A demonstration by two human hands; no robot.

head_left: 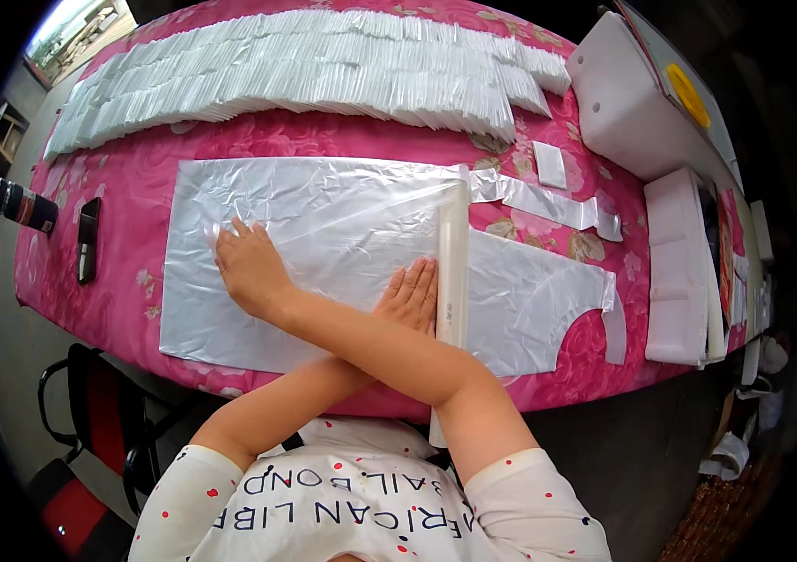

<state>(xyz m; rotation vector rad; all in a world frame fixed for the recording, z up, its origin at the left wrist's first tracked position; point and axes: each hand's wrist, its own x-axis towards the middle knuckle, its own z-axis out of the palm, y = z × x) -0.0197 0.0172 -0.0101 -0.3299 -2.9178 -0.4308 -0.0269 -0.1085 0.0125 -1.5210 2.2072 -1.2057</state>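
Under crossed hands (324, 281), plastic sheet (324, 225) partly hidden.

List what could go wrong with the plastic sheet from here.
1. The arms are crossed: the right hand presses the clear plastic sheet far left while the left hand braces beside the white bar; an awkward stance, so the film may slip or crease.
2. The film already looks wrinkled; folding could trap creases.
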